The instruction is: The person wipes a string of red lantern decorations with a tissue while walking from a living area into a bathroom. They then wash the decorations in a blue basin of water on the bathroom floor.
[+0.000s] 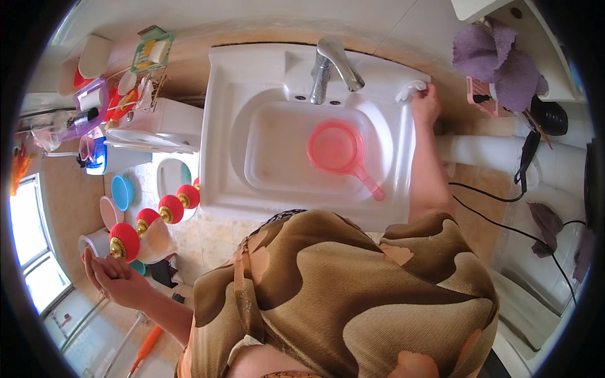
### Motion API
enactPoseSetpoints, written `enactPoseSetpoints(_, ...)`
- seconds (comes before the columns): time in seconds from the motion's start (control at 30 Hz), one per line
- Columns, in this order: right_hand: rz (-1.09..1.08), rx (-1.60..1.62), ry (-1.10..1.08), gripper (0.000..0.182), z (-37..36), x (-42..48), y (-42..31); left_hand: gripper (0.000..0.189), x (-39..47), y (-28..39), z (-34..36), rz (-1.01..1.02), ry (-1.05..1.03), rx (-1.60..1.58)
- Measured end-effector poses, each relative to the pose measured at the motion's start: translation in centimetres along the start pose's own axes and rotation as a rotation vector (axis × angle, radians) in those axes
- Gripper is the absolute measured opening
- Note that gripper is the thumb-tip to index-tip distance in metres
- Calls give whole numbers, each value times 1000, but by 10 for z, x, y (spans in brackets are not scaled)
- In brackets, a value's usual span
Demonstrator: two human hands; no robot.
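Observation:
My left hand (111, 279) is raised at the left, fingers curled at the near end of a string of small red lanterns (124, 241) with gold caps. The string stretches toward the left edge of the white washbasin (217, 141). At the basin's far right corner, my right hand (425, 106) grips a crumpled white cloth or tissue (410, 89) against the rim. A translucent pink dipper (335, 146) lies in the bowl, its handle pointing toward me. Behind the bowl stands a chrome faucet (324, 71).
Left of the basin are a toilet (163, 165) with its lid raised, a wire rack (153, 90) and a blue basin (122, 193). At right hang a purple towel (501, 61) and a black cord (496, 198). An orange-handled tool (146, 345) stands lower left.

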State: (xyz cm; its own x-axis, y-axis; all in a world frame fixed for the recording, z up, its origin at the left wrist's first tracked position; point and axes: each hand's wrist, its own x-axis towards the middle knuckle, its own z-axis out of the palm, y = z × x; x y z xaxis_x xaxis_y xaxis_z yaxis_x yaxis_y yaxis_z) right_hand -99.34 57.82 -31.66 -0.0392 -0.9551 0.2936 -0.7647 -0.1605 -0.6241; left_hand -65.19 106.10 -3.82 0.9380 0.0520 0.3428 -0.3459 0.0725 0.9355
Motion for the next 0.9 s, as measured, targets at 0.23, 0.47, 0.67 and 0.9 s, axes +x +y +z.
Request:
enactPoseSetpoints(0.23, -225, 41, -141, 21, 71, -68, -108, 27, 2, 3, 21, 45, -23, 42)
enactPoseSetpoints(0.47, -365, 51, -68, 17, 37, -11, -21, 28, 1, 2, 17, -6, 82, 77)
enactPoseSetpoints(0.67, -95, -194, 396, 15, 7, 38, 10, 30, 9, -7, -2, -46, 26, -24)
enactPoseSetpoints(0.9, -354, 117, 155, 28, 63, -34, -76, 28, 3, 5, 4, -1, -8, 9)
